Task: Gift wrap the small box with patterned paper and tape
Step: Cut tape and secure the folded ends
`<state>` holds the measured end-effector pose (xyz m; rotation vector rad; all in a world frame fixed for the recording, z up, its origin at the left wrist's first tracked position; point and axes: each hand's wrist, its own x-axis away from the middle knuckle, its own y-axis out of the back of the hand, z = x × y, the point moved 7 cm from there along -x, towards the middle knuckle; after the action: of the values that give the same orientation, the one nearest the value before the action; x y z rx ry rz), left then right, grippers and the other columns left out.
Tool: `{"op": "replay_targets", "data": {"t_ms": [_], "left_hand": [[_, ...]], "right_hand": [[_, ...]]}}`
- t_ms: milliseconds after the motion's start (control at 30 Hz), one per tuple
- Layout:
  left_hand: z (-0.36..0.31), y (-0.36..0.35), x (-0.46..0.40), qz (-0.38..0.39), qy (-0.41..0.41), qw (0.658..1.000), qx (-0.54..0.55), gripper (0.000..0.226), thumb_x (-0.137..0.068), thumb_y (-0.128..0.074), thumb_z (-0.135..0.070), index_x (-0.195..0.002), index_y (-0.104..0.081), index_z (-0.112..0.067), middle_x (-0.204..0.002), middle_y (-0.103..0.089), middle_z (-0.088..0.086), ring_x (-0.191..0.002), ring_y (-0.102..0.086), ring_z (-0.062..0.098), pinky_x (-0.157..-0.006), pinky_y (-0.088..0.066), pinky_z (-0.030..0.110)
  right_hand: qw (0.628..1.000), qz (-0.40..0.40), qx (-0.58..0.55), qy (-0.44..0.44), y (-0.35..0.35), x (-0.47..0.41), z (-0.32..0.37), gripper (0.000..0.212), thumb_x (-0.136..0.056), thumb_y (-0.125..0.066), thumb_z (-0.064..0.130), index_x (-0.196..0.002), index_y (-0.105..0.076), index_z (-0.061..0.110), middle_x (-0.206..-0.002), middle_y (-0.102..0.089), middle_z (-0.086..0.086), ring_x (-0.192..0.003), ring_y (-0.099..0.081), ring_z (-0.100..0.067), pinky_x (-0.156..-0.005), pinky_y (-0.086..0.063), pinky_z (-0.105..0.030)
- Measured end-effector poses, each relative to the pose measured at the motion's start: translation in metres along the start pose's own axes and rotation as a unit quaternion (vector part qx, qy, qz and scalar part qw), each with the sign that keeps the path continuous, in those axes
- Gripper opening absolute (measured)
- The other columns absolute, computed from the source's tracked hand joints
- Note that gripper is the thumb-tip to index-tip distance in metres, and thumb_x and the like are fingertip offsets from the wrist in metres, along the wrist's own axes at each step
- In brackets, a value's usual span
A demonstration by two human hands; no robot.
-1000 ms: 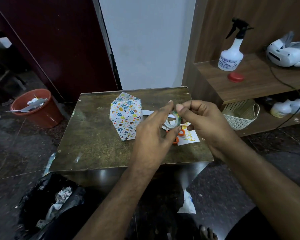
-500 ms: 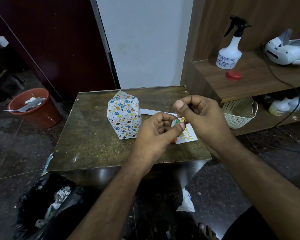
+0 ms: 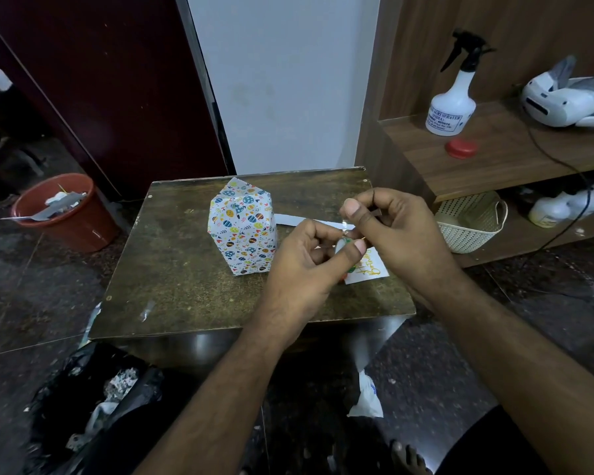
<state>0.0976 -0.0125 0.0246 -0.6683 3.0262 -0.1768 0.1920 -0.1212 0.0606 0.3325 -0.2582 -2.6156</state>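
On a worn table (image 3: 186, 286), the wrapped box (image 3: 242, 228) is standing upright at ten o'clock from the hands, while the left hand (image 3: 306, 269) is gripping the tape roll (image 3: 341, 246) and the right hand (image 3: 398, 234) is pinching its end, apparently drawing out a strip for sealing.

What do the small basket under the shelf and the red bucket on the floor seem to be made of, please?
The basket looks like cream moulded plastic: a regular lattice of holes and a thin loop handle. The bucket looks like terracotta-red plastic with a dull sheen and a thin smooth rim, though clay cannot be ruled out.
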Motion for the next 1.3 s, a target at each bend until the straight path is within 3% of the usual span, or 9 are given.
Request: {"op": "replay_targets", "data": {"t_ms": [67,200,400,567,767,833,933,1100,1300], "left_hand": [[0.000,-0.001,0.001,-0.009,-0.009,1.000,0.001,0.039,-0.081,-0.082,-0.019,-0.110,-0.057,-0.013,-0.105,-0.070,0.018,-0.093,-0.071,0.041,-0.075,-0.058,0.036],[-0.006,-0.005,0.004,0.027,-0.045,0.998,0.019,0.056,-0.090,-0.076,-0.003,-0.130,-0.042,-0.023,-0.122,-0.063,0.014,-0.087,-0.074,0.027,-0.069,-0.063,0.045],[-0.010,-0.005,0.003,0.043,-0.044,0.998,-0.014,0.041,-0.092,-0.072,0.002,-0.124,-0.056,-0.017,-0.124,-0.062,0.000,-0.083,-0.071,0.023,-0.050,-0.056,0.030],[-0.005,0.000,-0.001,0.033,-0.020,0.999,-0.003,0.039,-0.090,-0.075,0.001,-0.124,-0.065,-0.017,-0.119,-0.072,0.000,-0.080,-0.070,0.032,-0.049,-0.055,0.030],[0.000,0.009,-0.003,-0.015,0.007,0.999,-0.030,0.038,-0.087,-0.078,0.000,-0.121,-0.069,-0.015,-0.106,-0.076,-0.017,-0.076,-0.071,0.020,-0.050,-0.055,0.029],[-0.001,0.011,-0.003,-0.024,0.010,0.999,-0.038,0.038,-0.086,-0.079,-0.002,-0.119,-0.069,-0.020,-0.106,-0.075,-0.012,-0.072,-0.070,0.015,-0.049,-0.056,0.030],[0.001,0.012,-0.002,-0.033,0.018,0.998,-0.049,0.042,-0.086,-0.080,-0.002,-0.123,-0.068,-0.019,-0.115,-0.072,-0.005,-0.073,-0.070,0.014,-0.049,-0.056,0.030],[0.007,0.015,-0.004,-0.040,0.029,0.997,-0.065,0.046,-0.085,-0.081,-0.004,-0.126,-0.067,-0.019,-0.120,-0.071,-0.003,-0.082,-0.074,0.019,-0.051,-0.056,0.030],[0.009,0.017,-0.004,-0.038,0.031,0.996,-0.079,0.042,-0.085,-0.080,-0.003,-0.119,-0.068,-0.026,-0.096,-0.072,-0.021,-0.077,-0.067,0.014,-0.050,-0.056,0.030]], "right_hand": [[1.000,-0.002,0.008,0.003,0.001,0.000,-0.001,0.016,-0.098,-0.071,0.027,-0.087,-0.074,0.016,-0.078,-0.072,-0.010,-0.073,-0.073,-0.021,-0.074,-0.060,-0.049],[1.000,-0.003,0.016,-0.003,0.003,-0.002,-0.005,0.016,-0.097,-0.072,0.029,-0.086,-0.073,0.018,-0.075,-0.074,-0.003,-0.074,-0.075,-0.025,-0.074,-0.062,-0.053],[1.000,0.012,0.022,0.006,0.003,-0.003,-0.005,0.016,-0.101,-0.067,0.026,-0.091,-0.074,0.015,-0.082,-0.075,-0.001,-0.072,-0.074,-0.015,-0.068,-0.059,-0.039],[0.999,0.022,0.044,0.016,0.002,-0.005,-0.006,0.018,-0.105,-0.060,0.024,-0.099,-0.076,0.017,-0.094,-0.075,0.000,-0.070,-0.070,-0.009,-0.065,-0.053,-0.024],[0.986,0.024,0.164,0.011,-0.002,-0.006,-0.022,0.020,-0.104,-0.059,0.031,-0.111,-0.078,0.028,-0.103,-0.076,0.010,-0.088,-0.071,-0.008,-0.084,-0.058,-0.036],[0.980,0.026,0.198,-0.005,-0.001,-0.008,-0.027,0.021,-0.104,-0.059,0.031,-0.113,-0.077,0.025,-0.101,-0.076,0.007,-0.090,-0.071,-0.012,-0.085,-0.058,-0.037],[0.951,0.065,0.301,-0.026,-0.007,-0.010,-0.037,0.015,-0.100,-0.063,0.025,-0.108,-0.076,0.022,-0.096,-0.074,0.002,-0.087,-0.069,-0.018,-0.077,-0.056,-0.034],[0.883,0.151,0.441,-0.051,-0.034,-0.005,-0.057,0.020,-0.095,-0.064,0.027,-0.112,-0.068,0.019,-0.110,-0.066,-0.007,-0.102,-0.065,-0.030,-0.080,-0.054,-0.039],[0.852,0.192,0.487,-0.021,-0.049,-0.002,-0.054,0.034,-0.099,-0.058,0.023,-0.132,-0.055,0.019,-0.119,-0.060,-0.013,-0.109,-0.062,-0.035,-0.084,-0.053,-0.041]]}}
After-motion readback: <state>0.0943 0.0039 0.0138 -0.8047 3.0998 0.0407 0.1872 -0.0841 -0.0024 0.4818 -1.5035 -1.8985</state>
